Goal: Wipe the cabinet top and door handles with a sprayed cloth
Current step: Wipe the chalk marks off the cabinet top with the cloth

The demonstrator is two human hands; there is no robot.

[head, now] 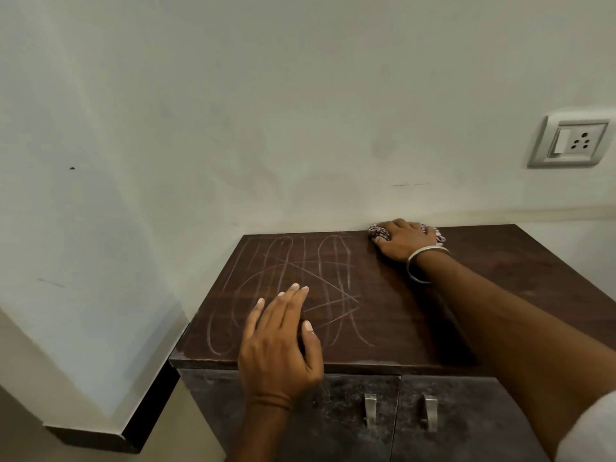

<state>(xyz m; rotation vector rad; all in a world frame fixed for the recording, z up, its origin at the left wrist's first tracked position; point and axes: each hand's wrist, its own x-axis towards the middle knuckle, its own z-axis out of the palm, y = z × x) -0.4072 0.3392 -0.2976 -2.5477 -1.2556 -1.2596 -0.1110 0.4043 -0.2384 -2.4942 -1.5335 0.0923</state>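
A dark brown wooden cabinet top (pixel 383 305) carries pale chalk-like scribbles across its left half. My right hand (pixel 405 240) presses a patterned cloth (pixel 378 232) flat against the top's far edge, by the wall; a metal bangle sits on that wrist. My left hand (pixel 283 338) rests on the near left part of the top with fingers straight and holds nothing. Below the front edge, two metal door handles (pixel 370 410) (pixel 430 411) hang on the two doors.
A pale wall rises right behind the cabinet, with a switch and socket plate (pixel 571 141) at the upper right. To the left the wall steps out, ending in a dark skirting (pixel 140 415) near the floor.
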